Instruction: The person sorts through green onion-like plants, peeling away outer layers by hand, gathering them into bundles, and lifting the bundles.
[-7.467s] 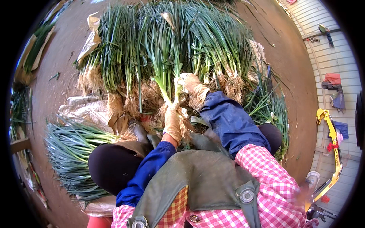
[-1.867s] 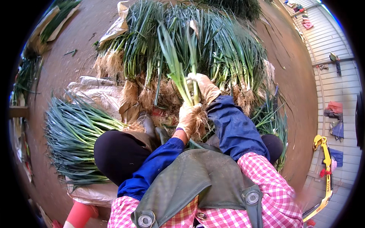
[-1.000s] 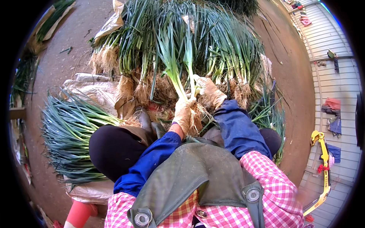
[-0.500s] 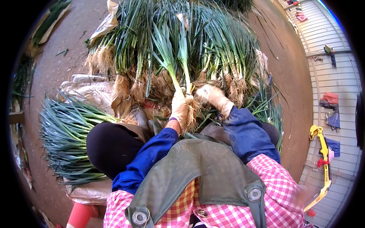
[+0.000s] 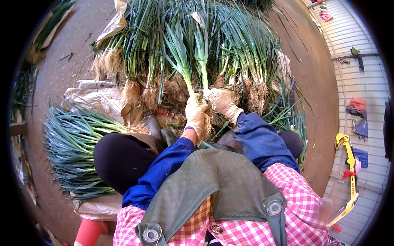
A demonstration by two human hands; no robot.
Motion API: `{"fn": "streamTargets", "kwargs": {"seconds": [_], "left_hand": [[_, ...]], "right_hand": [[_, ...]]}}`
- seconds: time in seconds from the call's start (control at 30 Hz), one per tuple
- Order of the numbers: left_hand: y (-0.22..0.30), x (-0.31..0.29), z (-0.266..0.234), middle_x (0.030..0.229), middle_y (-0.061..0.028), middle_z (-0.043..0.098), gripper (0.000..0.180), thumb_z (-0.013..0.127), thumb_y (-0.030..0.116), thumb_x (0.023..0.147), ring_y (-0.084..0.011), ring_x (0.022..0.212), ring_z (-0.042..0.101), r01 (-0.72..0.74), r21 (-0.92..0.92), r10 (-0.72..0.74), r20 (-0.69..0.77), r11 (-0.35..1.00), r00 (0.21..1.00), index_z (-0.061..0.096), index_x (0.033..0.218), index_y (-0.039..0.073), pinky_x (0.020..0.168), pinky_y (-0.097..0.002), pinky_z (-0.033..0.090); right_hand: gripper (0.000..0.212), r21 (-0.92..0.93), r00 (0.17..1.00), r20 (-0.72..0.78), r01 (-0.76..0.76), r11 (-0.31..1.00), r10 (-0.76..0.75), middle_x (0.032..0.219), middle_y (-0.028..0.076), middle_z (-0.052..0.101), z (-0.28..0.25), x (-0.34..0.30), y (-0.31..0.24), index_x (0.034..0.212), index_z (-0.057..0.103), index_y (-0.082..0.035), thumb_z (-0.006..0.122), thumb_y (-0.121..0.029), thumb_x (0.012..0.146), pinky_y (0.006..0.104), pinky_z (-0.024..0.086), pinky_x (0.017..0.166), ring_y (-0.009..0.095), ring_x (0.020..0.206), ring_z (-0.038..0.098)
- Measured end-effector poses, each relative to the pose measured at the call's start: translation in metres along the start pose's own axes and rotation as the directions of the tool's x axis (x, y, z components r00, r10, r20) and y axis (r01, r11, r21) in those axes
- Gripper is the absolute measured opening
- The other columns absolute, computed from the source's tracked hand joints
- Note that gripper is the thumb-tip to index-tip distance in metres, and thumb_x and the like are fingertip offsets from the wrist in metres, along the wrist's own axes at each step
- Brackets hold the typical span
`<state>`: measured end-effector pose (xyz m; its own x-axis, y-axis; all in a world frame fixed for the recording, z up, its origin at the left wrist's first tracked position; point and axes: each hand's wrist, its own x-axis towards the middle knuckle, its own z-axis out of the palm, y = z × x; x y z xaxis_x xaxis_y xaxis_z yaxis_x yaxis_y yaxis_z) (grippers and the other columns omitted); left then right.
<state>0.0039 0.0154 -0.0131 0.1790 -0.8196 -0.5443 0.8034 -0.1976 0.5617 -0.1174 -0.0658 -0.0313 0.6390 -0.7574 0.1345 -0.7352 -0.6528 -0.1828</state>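
Observation:
My left hand (image 5: 195,117), in a pale work glove, is closed round the root end of a green onion (image 5: 186,76), whose leaves point away from me. The roots hang out below the glove. Just to the right, my gloved right hand (image 5: 223,104) is closed at the white base of a second green onion (image 5: 204,71). Both hands are close together, nearly touching. Beyond them lies a wide pile of green onions (image 5: 250,49), roots toward me and dark leaves facing away.
Another heap of green onions (image 5: 78,151) lies by my left knee on pale sacking. A crumpled sack (image 5: 98,98) is beyond it. More leaves (image 5: 287,110) lie at my right. Brown floor (image 5: 318,123) runs up to a ribbed metal wall (image 5: 369,82) with a yellow excavator arm (image 5: 351,172).
My right hand has moved left and closed on the base of the right green onion. My left hand has barely moved and keeps its grip.

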Motion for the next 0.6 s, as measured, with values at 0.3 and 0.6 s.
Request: {"fn": "streamTargets", "kwargs": {"seconds": [0.3,0.6], "left_hand": [[0.008,-0.008,0.001,0.083,-0.006,0.056,0.035,0.056,-0.009,0.075,-0.0144,0.064,0.055,0.012,0.12,-0.011,-0.011,0.993,1.0,0.053,0.108,0.003,0.057,-0.0276,0.047],[0.009,-0.005,0.004,0.07,-0.0041,0.052,0.027,0.055,-0.008,0.075,-0.0142,0.054,0.051,0.011,0.22,-0.012,0.002,0.975,1.0,0.054,0.098,0.004,0.048,-0.0283,0.043]], "right_hand": [[0.033,0.306,0.445,0.867,-0.124,0.944,-0.223,0.086,0.008,0.07,-0.074,-0.033,-0.018,0.093,0.068,-0.01,0.069,-0.041,0.08,0.0374,0.05,0.07,0.021,0.08,0.067],[0.057,0.063,0.648,0.512,-0.684,0.727,0.564,0.084,0.014,0.068,0.0,0.084,0.035,0.094,0.064,-0.002,0.059,-0.058,0.085,0.0372,0.051,0.069,0.027,0.078,0.066]]}}
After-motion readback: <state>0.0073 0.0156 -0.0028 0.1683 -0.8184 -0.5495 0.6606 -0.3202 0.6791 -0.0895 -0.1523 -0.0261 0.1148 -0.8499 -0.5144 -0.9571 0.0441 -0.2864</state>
